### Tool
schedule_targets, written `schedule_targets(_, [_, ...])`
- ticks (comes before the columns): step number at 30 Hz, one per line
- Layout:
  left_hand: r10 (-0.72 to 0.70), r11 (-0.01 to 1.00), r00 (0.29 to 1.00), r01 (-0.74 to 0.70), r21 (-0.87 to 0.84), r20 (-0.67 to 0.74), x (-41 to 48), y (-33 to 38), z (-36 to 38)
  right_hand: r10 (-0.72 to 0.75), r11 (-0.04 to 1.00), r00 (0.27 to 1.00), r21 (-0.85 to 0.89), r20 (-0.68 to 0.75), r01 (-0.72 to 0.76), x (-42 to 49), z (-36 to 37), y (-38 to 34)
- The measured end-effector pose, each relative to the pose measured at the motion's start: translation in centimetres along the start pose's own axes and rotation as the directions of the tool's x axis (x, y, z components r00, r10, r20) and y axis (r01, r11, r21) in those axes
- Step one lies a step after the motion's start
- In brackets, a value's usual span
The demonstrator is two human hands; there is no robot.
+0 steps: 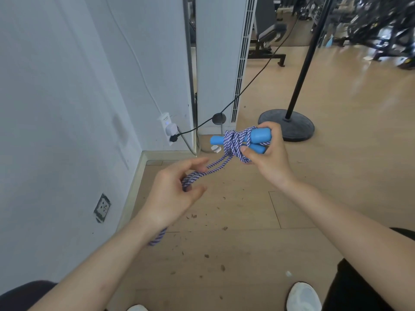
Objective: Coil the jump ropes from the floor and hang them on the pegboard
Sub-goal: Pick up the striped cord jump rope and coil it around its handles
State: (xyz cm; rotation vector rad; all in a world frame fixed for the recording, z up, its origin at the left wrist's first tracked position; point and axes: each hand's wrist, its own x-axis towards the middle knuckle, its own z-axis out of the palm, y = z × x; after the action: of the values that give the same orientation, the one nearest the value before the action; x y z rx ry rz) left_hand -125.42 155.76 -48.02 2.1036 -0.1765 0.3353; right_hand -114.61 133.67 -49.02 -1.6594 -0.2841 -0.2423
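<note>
No legible text anywhere (faint marking on the wall adapter [165, 118], too blurred).

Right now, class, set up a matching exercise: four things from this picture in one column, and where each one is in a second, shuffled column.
Things:
1. blue handles
2. loose rope strands
3. round stand base
4. white shoe

Places:
A. on the floor at the bottom edge
B. running through the left hand
C. gripped in the right hand
D. on the floor beyond the right hand

Pairs: 1-C, 2-B, 3-D, 4-A
</note>
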Motion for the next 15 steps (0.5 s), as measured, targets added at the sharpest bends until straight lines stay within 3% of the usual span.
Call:
schedule_targets(3, [0.065, 0.941, 0.997, -0.049, 0.334, -0.037, 0.4, -0.2, -1.2, -0.056, 0.993, 0.998, -0.100, 0.034, 0.060, 0.4, -0.3, 0.4])
schedule_targets(6, [0.065, 0.897, 0.998, -0.068, 0.437, 0.023, 0.5, -0.1, -1.8, -0.094, 0.972, 0.989, -0.203, 0.114, 0.116, 0.6, -0.5, 0.8])
schedule_targets(9, [0.065, 0.909, 0.997, -0.076, 0.409, 0.041, 0.5, -0.1, -2.3, -0.069, 0.944, 0.963, -0.296, 0.260, 0.147, 0.7, -0.9, 1.1])
schedule_targets(11, [0.073, 0.938, 0.997, -0.066, 0.340, -0.008, 0.8, -0.3, -2.7, 0.042, 0.956, 0.934, -0.286, 0.355, 0.066, 0.7, -1.0, 1.0])
schedule_targets(15, [0.037, 0.983, 0.988, -0.010, 0.181, -0.147, 1.4, -0.8, -3.0, 0.292, 0.949, 0.777, -0.271, 0.558, -0.162, 0.2, -0.9, 0.5])
